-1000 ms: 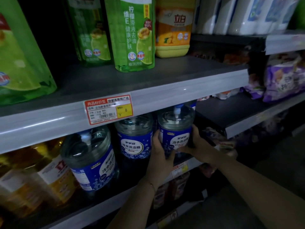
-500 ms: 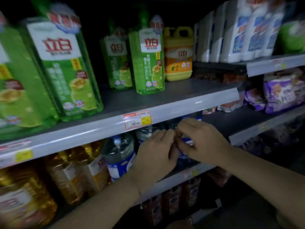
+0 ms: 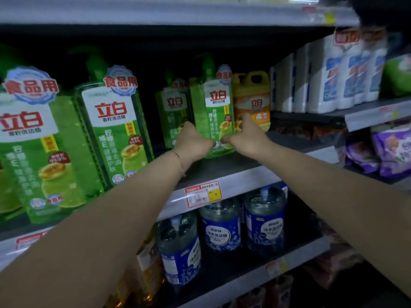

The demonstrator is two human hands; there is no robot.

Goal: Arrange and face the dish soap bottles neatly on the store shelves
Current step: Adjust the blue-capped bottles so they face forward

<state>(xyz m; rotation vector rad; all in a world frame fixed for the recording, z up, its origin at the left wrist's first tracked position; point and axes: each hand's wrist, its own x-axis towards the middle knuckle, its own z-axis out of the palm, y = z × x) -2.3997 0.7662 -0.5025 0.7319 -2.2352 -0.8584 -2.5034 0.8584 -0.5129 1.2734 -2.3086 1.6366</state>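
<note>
Left hand point(image 3: 193, 142) and right hand point(image 3: 248, 135) grip green bottle point(image 3: 216, 107), fingers curled round its sides (tips hidden behind it). Draw it toward shelf lip point(image 3: 244, 181), base flat, label square; yellow jug point(image 3: 252, 101) sits just right of fingers.

Cut off by left edge: large green plastic dish soap bottle point(image 3: 20, 152). Hidden behind centre-frame green plastic pump bottle point(image 3: 216, 121): fingertips of left hand point(image 3: 193, 142) and right hand point(image 3: 245, 134).
</note>
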